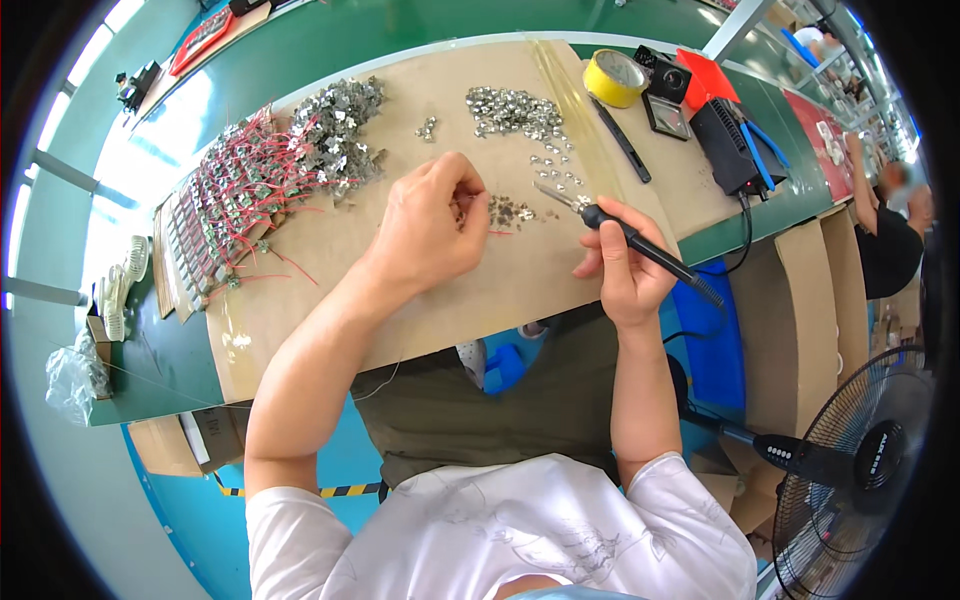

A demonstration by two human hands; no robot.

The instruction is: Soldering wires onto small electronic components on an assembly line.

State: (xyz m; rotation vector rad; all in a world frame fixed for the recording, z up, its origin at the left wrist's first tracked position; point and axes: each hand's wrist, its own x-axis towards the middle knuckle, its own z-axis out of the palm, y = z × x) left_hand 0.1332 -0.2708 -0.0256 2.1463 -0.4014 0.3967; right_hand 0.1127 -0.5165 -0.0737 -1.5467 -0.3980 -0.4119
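Observation:
My right hand (640, 285) is wrapped round the black handle of a soldering iron (655, 250), its metal tip pointing up and left over the brown board sheet (330, 335). Fingers curled in a pinch, my left hand (430, 220) is above the sheet; what it holds is hidden, though a short red wire (500, 233) shows beside it. Between the two hands lies a small heap of dark brown and silvery bits (508, 211). Farther off are loose shiny metal pieces (515, 112). To the left sit rows of small parts with red wires (240, 190), next to a heap of metal clips (340, 125).
Yellow tape roll (614, 78), black pen-like tool (622, 140) and black box (730, 145) with blue-handled pliers (762, 150) stand at the right. A fan (850, 470) is at lower right, cardboard (800, 310) beside the table. Another person (890, 240) works farther right.

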